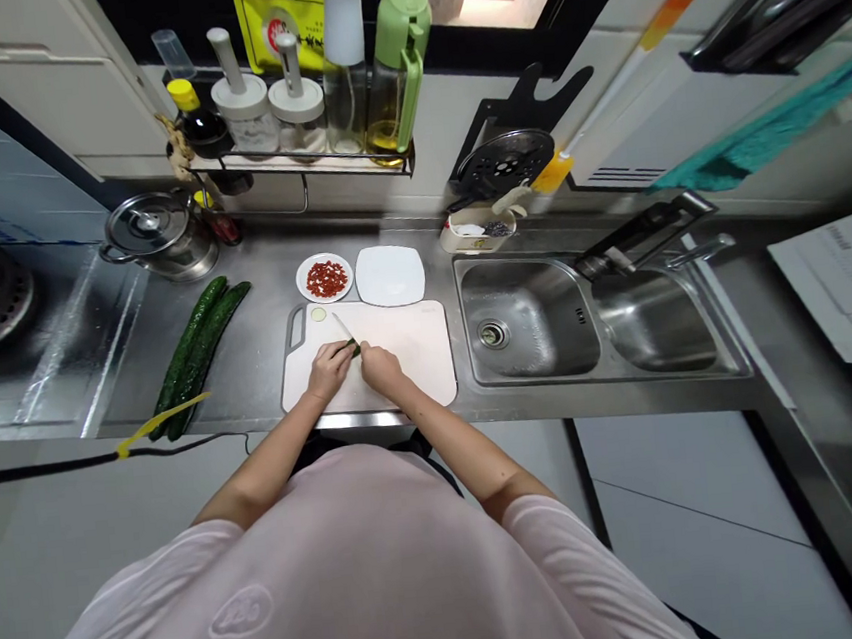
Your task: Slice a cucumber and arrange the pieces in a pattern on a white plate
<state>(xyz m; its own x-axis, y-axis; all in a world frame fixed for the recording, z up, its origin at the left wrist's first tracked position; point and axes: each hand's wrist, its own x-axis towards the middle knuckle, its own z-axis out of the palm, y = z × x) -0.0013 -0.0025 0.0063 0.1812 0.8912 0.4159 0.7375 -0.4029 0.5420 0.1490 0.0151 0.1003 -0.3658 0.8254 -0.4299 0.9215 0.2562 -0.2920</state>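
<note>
Both hands work close together over a white cutting board (417, 345) on the steel counter. My left hand (330, 369) is closed around a small dark green piece of cucumber (354, 347), only partly visible between the hands. In my closed right hand (382, 369) is a knife (341, 326); its narrow blade points away to the upper left, and the fist hides the handle. A pale round cucumber slice (318, 314) lies near the board's far left corner. Left of the board, two long whole cucumbers (199, 346) rest side by side on the counter.
Behind the board stand a plate of chopped red pieces (326, 279) and a white square plate (390, 275). A lidded steel pot (158, 235) is at the back left. The double sink (532, 319) lies to the right. Bottles and jars fill a wall shelf (305, 160).
</note>
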